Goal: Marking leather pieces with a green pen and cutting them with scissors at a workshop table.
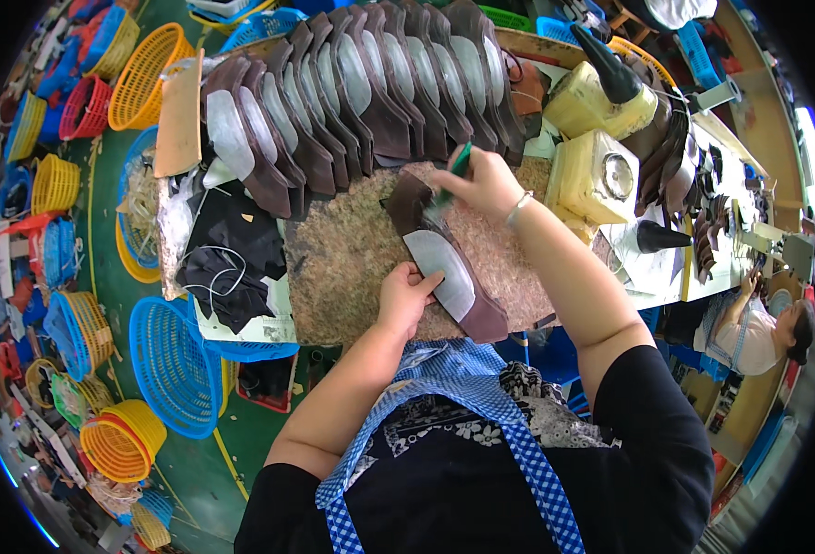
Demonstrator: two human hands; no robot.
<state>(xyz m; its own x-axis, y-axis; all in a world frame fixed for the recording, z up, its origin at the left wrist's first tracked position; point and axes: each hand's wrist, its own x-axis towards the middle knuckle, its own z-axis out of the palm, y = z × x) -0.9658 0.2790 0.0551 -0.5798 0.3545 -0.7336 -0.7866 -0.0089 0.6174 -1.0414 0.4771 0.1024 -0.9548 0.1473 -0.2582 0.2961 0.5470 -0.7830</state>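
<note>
Looking down from where I am, I can read no text, label, brand, number or sign on anything here.

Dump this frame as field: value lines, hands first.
Left hand: holds brown piece by its edge, thumb on its pale patch
Right hand: grips green-handled brush over the piece's dark upper part
Surface: mottled brown board
Beyond board: row of similar overlapping pieces
Right of board: yellowish containers
Left of board: black material
</note>
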